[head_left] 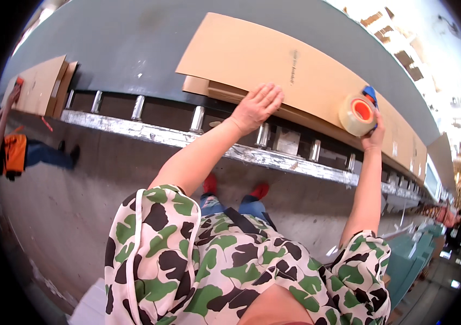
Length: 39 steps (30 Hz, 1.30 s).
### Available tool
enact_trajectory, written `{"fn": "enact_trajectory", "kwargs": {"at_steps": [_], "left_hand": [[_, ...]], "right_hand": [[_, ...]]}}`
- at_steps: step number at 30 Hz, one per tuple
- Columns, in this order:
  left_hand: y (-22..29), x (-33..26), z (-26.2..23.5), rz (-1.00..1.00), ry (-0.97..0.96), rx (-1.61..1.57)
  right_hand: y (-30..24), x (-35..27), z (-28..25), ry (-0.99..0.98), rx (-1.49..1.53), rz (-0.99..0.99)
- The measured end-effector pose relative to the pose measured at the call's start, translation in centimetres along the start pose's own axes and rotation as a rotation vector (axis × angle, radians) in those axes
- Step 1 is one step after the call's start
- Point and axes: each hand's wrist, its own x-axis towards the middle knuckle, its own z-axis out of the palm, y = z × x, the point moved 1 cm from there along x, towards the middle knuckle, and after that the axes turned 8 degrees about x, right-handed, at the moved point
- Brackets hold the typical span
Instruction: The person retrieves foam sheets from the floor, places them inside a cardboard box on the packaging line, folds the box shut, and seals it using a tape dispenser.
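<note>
Beyond both hands runs the long grey table (133, 43), its near edge a silvery metal rail (133, 130) with short upright posts. On it lies the big flat sheet of brown corrugated cardboard (252, 51), a folded-down box stretching from ahead of the left hand off past the right one, with a second layer showing beneath its near edge.

The left hand (256, 106) lies open and flat, fingers together, pressing down on that near edge of the cardboard. The right hand (372, 135) is closed around a blue-handled tape dispenser carrying a roll of clear tape with an orange core (357, 114), held just at the cardboard's near edge, a little to the right of the flat hand.

To tape well here, I would judge, the flat hand should keep firm pressure so the layers stay aligned, and the dispenser should meet the board squarely before it is drawn along, so the tape goes down without wrinkles (the tape's free end is too small to make out).

Far to the left of the left hand, another person's hand (14, 93) rests against a smaller stack of brown cardboard (41, 84).
</note>
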Motion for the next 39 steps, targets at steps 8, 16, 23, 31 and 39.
{"fn": "enact_trajectory", "kwargs": {"at_steps": [8, 16, 23, 31, 39], "left_hand": [[-0.9, -1.4, -1.0, -0.075, 0.008, 0.021], [-1.4, -2.2, -0.8, -0.132, 0.024, -0.03], [-2.8, -3.8, -1.9, -0.187, 0.025, -0.065], [-5.6, -4.4, -4.4, -0.313, 0.068, 0.069], [-4.7, -5.2, -4.3, -0.292, 0.081, 0.158]], "right_hand": [[-3.1, 3.9, 0.0, -0.025, -1.246, 0.172], [7.2, -1.4, 21.1, -0.549, -1.238, -1.099], [16.3, -1.7, 22.0, -0.541, -1.442, -0.998], [18.2, 7.6, 31.3, -0.585, -1.511, -0.921], [18.7, 5.5, 32.0, -0.514, -1.505, -0.827]]}}
